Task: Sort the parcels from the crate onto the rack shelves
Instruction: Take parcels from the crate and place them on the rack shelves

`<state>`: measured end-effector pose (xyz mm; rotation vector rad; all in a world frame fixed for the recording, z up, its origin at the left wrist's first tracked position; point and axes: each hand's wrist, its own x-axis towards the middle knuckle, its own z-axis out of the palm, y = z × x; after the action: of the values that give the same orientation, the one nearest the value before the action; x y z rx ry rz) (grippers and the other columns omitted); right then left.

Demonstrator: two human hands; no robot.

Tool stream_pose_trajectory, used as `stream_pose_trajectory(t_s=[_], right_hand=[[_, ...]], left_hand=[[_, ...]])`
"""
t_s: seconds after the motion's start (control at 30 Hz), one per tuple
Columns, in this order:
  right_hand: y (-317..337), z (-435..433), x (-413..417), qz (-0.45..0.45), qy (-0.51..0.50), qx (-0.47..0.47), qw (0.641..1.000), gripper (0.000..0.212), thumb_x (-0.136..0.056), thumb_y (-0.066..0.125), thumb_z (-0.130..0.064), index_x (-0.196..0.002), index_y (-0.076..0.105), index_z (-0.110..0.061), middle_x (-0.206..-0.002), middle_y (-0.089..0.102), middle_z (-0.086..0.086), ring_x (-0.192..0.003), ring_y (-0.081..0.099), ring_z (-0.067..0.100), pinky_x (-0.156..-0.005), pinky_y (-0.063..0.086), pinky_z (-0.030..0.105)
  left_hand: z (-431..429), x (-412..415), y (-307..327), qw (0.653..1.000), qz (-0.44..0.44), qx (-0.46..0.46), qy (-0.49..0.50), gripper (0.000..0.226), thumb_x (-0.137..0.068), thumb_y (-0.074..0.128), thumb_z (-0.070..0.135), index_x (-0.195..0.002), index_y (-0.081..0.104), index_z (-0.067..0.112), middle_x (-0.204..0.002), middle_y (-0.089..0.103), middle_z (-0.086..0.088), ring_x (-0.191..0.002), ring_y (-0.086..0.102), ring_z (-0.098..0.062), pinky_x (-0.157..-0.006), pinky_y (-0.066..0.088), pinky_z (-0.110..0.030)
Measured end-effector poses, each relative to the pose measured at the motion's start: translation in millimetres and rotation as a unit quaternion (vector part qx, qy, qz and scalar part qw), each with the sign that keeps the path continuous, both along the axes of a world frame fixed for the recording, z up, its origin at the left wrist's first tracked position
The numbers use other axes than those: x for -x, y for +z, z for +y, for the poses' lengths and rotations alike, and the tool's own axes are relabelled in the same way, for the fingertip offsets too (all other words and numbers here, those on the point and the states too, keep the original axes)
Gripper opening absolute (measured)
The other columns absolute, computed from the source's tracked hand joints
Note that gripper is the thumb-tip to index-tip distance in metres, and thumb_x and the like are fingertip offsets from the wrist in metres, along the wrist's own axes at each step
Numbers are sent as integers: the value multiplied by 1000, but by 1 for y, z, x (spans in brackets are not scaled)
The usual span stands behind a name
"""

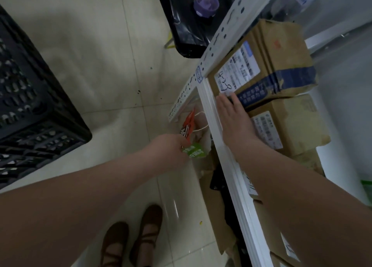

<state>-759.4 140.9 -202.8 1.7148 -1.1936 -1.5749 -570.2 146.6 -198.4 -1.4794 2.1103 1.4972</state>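
Note:
My right hand [234, 119] lies flat with its fingers against the front of a cardboard parcel [281, 65] with blue tape and a white label, which rests on the white rack shelf [216, 117]. Below it sits a second cardboard parcel [291, 123]. My left hand [171, 148] reaches below the shelf edge and grips small packets, one green [195, 150] and one orange-red [188, 125]. The dark plastic crate [34, 105] stands on the floor at the left, apart from both hands.
A black bag [185, 25] holding a purple cup lies on the floor beyond the rack post [225, 31]. More cardboard parcels [267, 236] fill the rack's near end. My brown shoes [132, 238] stand on the pale tiled floor.

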Motion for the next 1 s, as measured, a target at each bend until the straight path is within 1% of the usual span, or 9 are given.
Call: stream_pose_trajectory(t_s=[0.07, 0.2, 0.27, 0.33, 0.47, 0.6, 0.8, 0.9, 1.0], right_hand=[[-7, -13, 1, 6, 2, 0, 1000, 72, -103, 15, -42, -149, -10, 7, -160, -12, 23, -148, -13, 38, -116, -11, 54], [-16, -28, 2, 13, 8, 8, 1000, 72, -102, 14, -42, -149, -11, 7, -160, -13, 22, -148, -13, 36, -116, -11, 54], [-17, -33, 4, 10, -3, 12, 1000, 74, -102, 15, -44, -148, -13, 7, -160, -13, 21, -148, -13, 35, -116, -10, 53], [-16, -37, 8, 5, -17, 15, 1000, 76, -101, 16, -46, -148, -14, 7, -160, -14, 21, -148, -12, 35, -116, -10, 54], [-15, -43, 11, -13, -30, 12, 999, 78, -101, 17, -47, -148, -13, 7, -160, -13, 21, -149, -11, 36, -116, -9, 55], [-18, -44, 11, -12, -22, 4, 1000, 79, -101, 20, -47, -148, -13, 8, -160, -13, 22, -148, -11, 37, -115, -10, 56], [-21, -15, 16, -37, -6, -6, 999, 76, -102, 21, -44, -148, -11, 8, -159, -12, 25, -147, -13, 40, -113, -14, 59], [-24, 0, 21, -30, 7, -17, 999, 76, -103, 26, -42, -149, -10, 7, -158, -14, 26, -146, -16, 41, -110, -16, 61], [-24, 4, 23, -27, 6, -2, 1000, 82, -102, 35, -42, -147, -12, 9, -159, -14, 26, -145, -17, 42, -103, -23, 65]], left_hand=[[-10, -2, -4, 1000, -5, 10, 1, 39, -91, 54, 22, -130, 55, 24, -125, 59, -3, -113, 56, -22, -88, 43, -24], [-23, -4, -13, 1000, -6, 15, 22, 34, -89, 54, 18, -123, 59, 21, -119, 63, -5, -104, 59, -25, -85, 49, -28], [-24, -4, -16, 1000, -8, 14, 25, 36, -89, 54, 18, -125, 59, 21, -119, 63, -6, -106, 58, -25, -88, 50, -31], [-25, -3, -18, 1000, -13, 19, 18, 37, -91, 53, 19, -127, 58, 20, -121, 62, -6, -110, 57, -25, -89, 49, -29], [-28, 1, -16, 999, -24, 24, 17, 36, -92, 51, 19, -128, 56, 20, -123, 61, -5, -108, 57, -25, -86, 49, -29], [-32, 4, -13, 999, -26, 32, 19, 35, -93, 52, 20, -127, 56, 19, -123, 61, -6, -109, 57, -26, -87, 48, -30], [-25, 8, -11, 999, -27, 19, 9, 36, -94, 49, 19, -130, 54, 19, -124, 60, -6, -111, 56, -25, -87, 47, -28], [-21, 12, -9, 1000, -28, 8, 6, 38, -94, 50, 21, -132, 52, 21, -127, 58, -5, -112, 56, -24, -89, 46, -28], [-19, 14, -8, 1000, -26, 14, 1, 39, -94, 50, 21, -132, 53, 23, -130, 57, -4, -114, 55, -23, -91, 45, -28]])
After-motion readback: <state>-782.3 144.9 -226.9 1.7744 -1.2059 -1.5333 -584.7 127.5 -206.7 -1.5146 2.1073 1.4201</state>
